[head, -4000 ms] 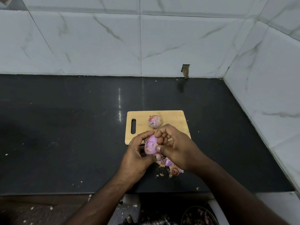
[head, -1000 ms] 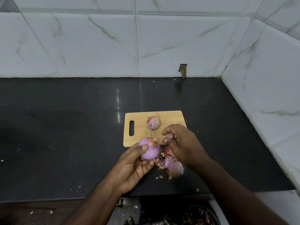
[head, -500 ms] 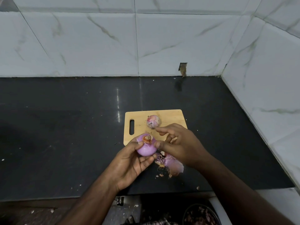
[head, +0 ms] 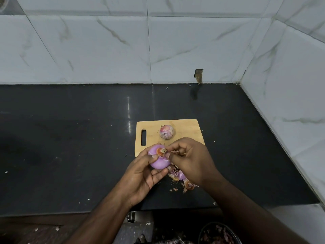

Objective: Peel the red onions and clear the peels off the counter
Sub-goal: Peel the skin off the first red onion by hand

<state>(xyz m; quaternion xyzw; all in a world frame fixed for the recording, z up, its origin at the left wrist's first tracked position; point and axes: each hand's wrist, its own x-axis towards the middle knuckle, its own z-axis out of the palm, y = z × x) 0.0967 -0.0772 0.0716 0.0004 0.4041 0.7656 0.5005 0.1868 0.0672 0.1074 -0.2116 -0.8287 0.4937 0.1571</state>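
Holding: the left hand point(head: 144, 175) cups a smooth, peeled purple-red onion point(head: 159, 160), fingers curled round it, above the near edge of the rectangular wooden cutting board point(head: 186, 129).
Right hand: the right hand point(head: 190, 159) has its fingers pinched together on a scrap of skin at the onion's top, beside the brown root end.
Second onion: a papery unpeeled red onion point(head: 167, 132) sits on the board.
Peels: a heap of loose purple peels point(head: 181, 178) lies on the black stone counter point(head: 70, 147), under the right wrist.
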